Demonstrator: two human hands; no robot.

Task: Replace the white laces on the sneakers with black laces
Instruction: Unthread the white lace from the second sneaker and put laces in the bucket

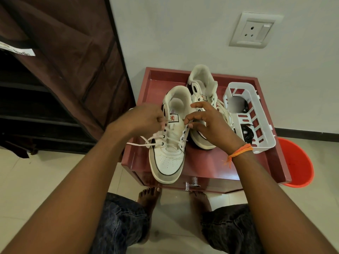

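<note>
Biggest thing here is the maroon cabinet surface [211, 162] with its raised rim, and both sneakers sit on it. The near sneaker [167, 158] has its toe hanging slightly over the front edge, and the far sneaker [201, 83] is just behind and to the right, touching it. The white lace [156, 139] on the near one is already out of the top eyelets and only threaded through the lower ones, with loose ends trailing off to the left.

The left hand [146, 116] is curled and pinching the lace at the left eyelet row. It's a bit blurred, so I can't say exactly which strand. The right hand [209, 123] has thumb and forefinger pinching the lace at the right eyelet edge, other fingers loose.

What could go wrong: a hard tug could slide the shoe off that front edge, since nothing is pinning it down, or the lace tip could snag in an eyelet.

Around it: a white plastic basket [256, 125] beside the far sneaker holds what looks like the black laces [246, 133] – the right forearm is partly across the reach to it. An orange bucket [297, 162] sits on the floor at right.
</note>
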